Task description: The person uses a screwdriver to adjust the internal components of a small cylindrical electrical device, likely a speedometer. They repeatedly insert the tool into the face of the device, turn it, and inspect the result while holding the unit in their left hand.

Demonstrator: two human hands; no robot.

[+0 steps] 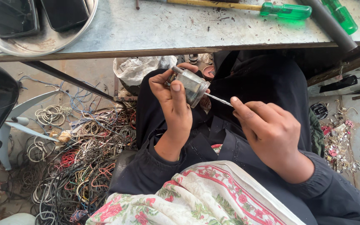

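Below the edge of the workbench point(159, 31), over the person's lap, both hands meet on one small part. Left hand point(172, 106): closed around a short metal cylinder point(191, 86), fingers wrapped over its upper side and thumb beneath, forearm rising from the lower middle of the view. The cylinder is dull grey, scuffed, with a glassy sheen on its side; its long axis tilts from upper left down to lower right, the open end facing the other hand. Right hand point(269, 131): clamped on a thin metal tool point(218, 99), pinched between thumb and forefinger, the handle hidden in the palm. The bright, slender shaft runs up and to the left and its tip touches or enters the cylinder's lower end; which of the two cannot be told. The tool therefore lies nearly in line with the cylinder's axis, and the right hand is the nearer to that end.

Surroundings: black sleeves and dark cloth over the knees; a flowered white, red and green cloth point(196, 200) in the foreground. On the bench, two green-handled screwdrivers point(286, 10), a dark pipe point(330, 25) and a round metal tray point(42, 41) holding two flat black slabs. On the floor to the left, a tangled heap of coloured wires point(80, 162); to the right, a scatter of small scrap bits point(338, 139).
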